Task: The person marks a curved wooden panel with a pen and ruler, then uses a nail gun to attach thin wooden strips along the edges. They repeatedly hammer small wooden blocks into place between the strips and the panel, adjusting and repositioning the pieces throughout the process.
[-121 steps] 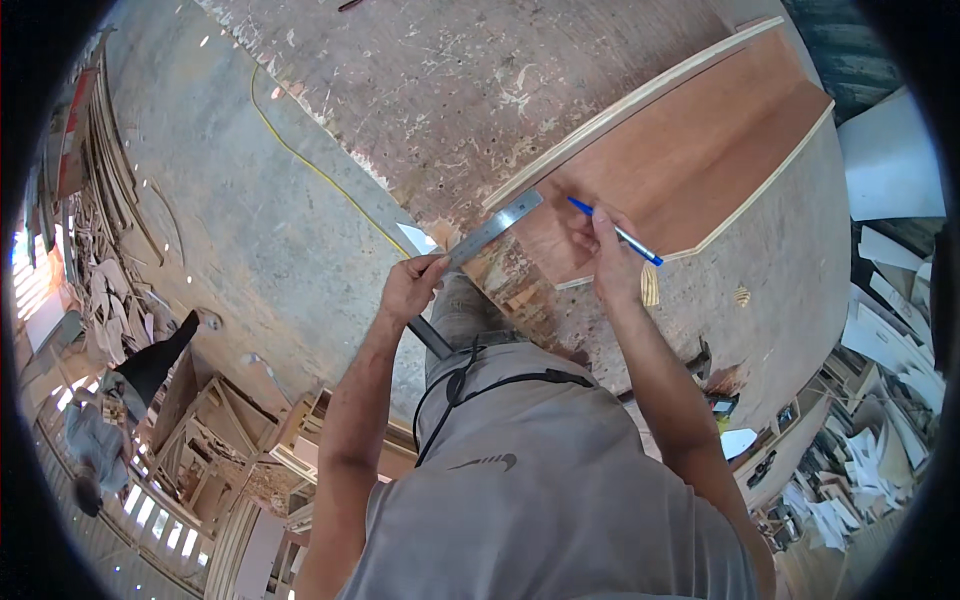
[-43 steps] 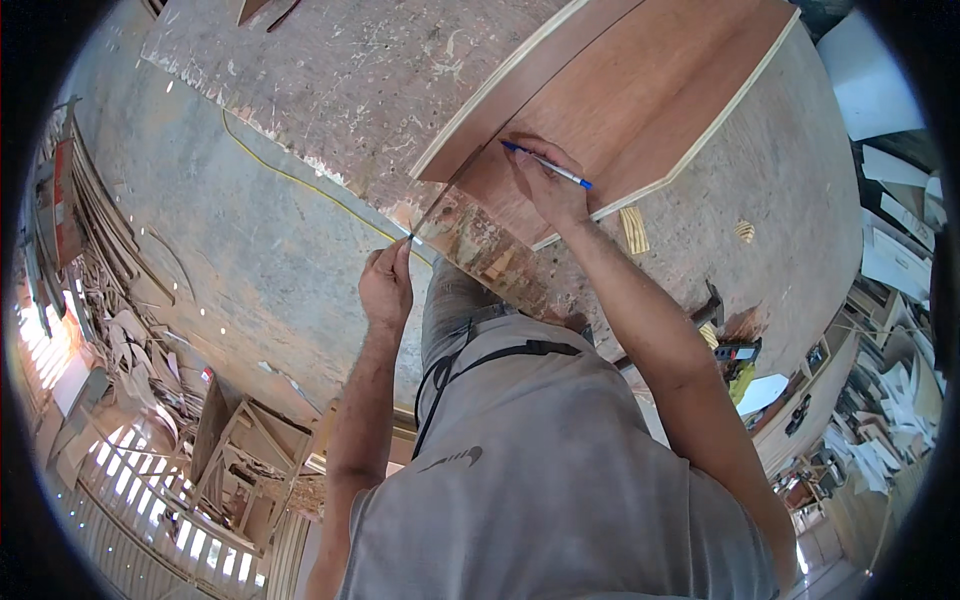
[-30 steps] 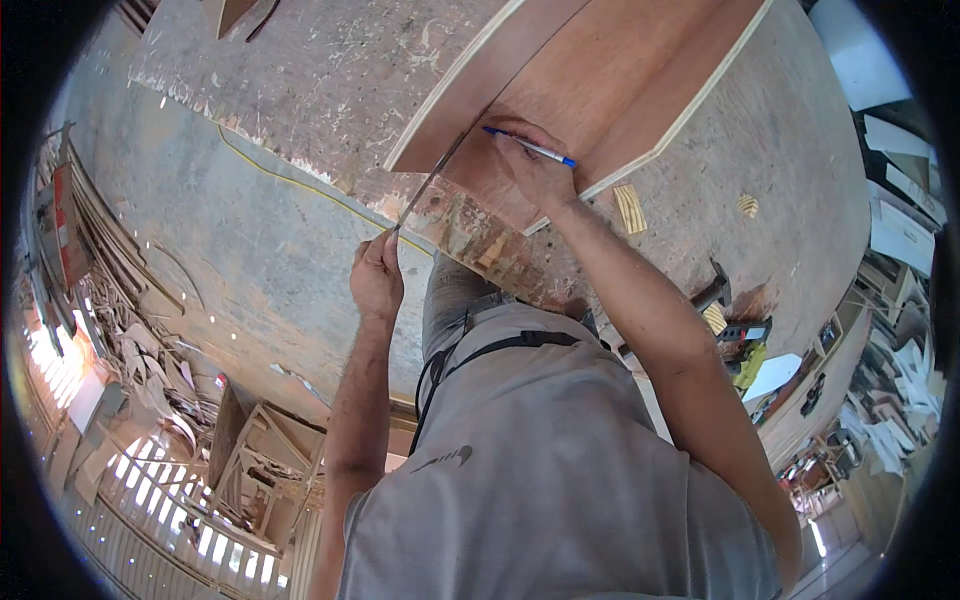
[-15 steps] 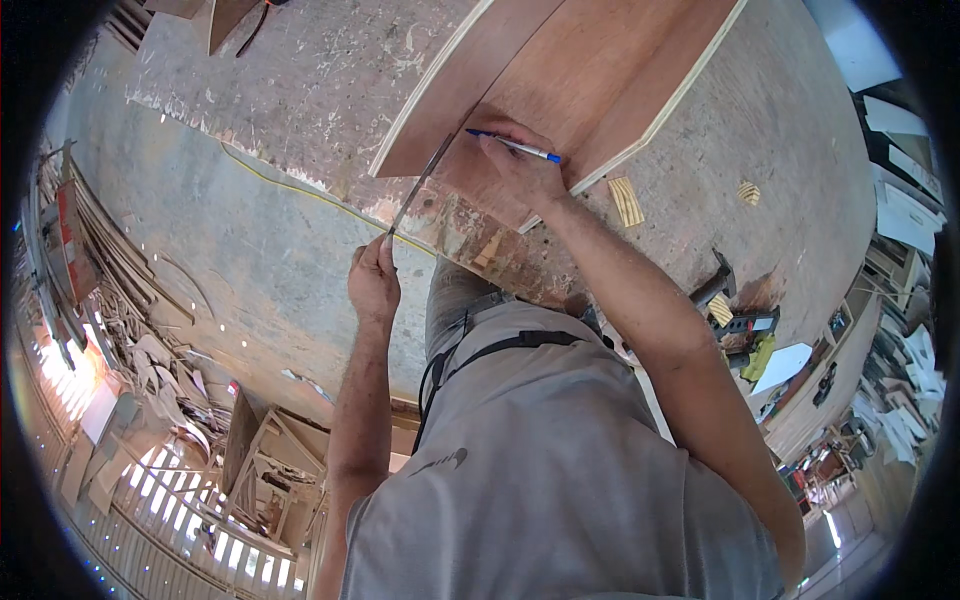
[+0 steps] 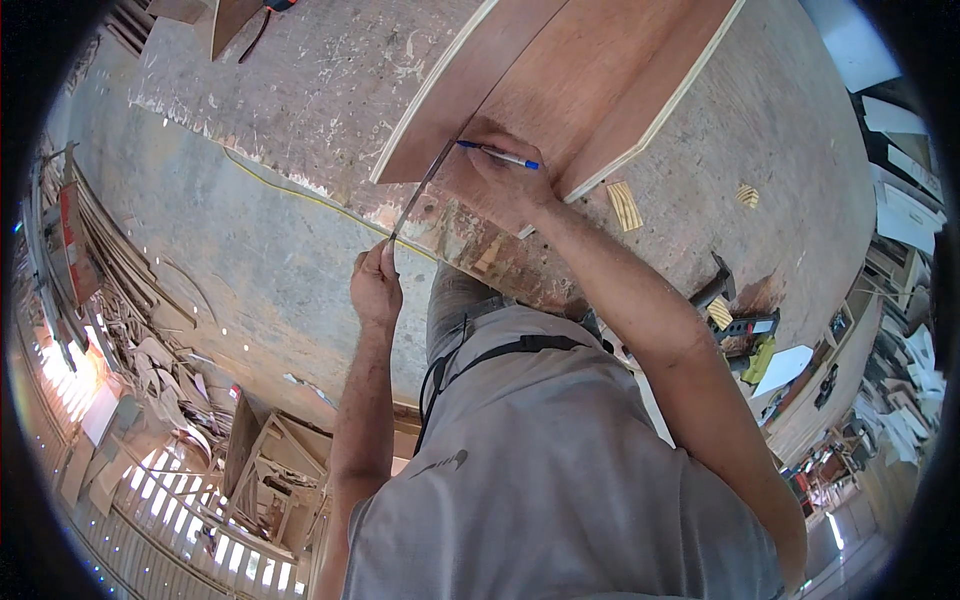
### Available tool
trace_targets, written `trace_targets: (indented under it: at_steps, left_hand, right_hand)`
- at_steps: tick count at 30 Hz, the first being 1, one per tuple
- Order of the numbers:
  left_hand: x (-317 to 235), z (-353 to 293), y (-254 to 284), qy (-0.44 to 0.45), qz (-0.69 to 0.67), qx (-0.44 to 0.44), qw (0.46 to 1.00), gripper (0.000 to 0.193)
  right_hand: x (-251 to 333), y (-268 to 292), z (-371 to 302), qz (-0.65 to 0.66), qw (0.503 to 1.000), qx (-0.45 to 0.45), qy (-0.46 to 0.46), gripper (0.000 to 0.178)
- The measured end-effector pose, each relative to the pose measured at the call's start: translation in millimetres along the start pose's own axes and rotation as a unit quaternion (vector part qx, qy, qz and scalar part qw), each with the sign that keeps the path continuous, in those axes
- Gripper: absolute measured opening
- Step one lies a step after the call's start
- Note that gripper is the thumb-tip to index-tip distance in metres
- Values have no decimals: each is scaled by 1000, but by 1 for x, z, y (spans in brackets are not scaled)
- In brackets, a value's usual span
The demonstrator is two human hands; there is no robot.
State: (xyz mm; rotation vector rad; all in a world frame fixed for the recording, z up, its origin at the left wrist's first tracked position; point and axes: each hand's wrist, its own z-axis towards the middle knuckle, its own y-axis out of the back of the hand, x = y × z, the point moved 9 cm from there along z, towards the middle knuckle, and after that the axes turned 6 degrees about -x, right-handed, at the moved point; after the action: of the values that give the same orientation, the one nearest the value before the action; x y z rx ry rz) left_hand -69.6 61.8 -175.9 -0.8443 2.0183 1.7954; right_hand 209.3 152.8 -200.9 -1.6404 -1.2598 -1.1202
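Note:
Closed on the near end of a thin, dark, straight strip (image 5: 415, 203) is my left hand (image 5: 377, 287). The far end of the strip lies against the inner face of a reddish-brown plywood piece (image 5: 560, 110), shaped like a trough with two raised side panels. Inside this piece, my right hand (image 5: 510, 190) grips a blue and white pen (image 5: 512, 158), its blue end close to the strip at the base of the left panel. Part of the right hand's fingers are hidden behind the hand itself.
The plywood rests on a worn, stained worktop (image 5: 330, 80). Small wood blocks (image 5: 625, 205) lie to its right. A hammer (image 5: 717, 280) and a level (image 5: 752, 326) sit farther right. A tape measure (image 5: 278, 5) is at the far left. Scrap wood (image 5: 165, 375) piles up on the floor.
My right hand with the pen has shifted slightly left and nearer to me, bringing the pen close to the strip. My left hand has barely moved.

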Motion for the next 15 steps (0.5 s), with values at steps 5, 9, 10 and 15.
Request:
trace_targets:
  at_steps: [5, 9, 10, 15]
  left_hand:
    - [-1, 1, 0, -13, 13, 5, 1000, 31]
    - [-1, 1, 2, -6, 13, 3, 1000, 29]
    - [-3, 0, 3, 5, 5, 0, 1000, 28]
    - [-2, 0, 2, 8, 12, -4, 1000, 28]
  right_hand:
    - [-15, -1, 2, 32, 999, 4, -7, 18]
    - [-10, -6, -3, 62, 997, 7, -48, 17]
    - [-7, -5, -4, 45, 998, 3, -50, 17]
    - [6, -2, -4, -6, 1000, -29, 4, 18]
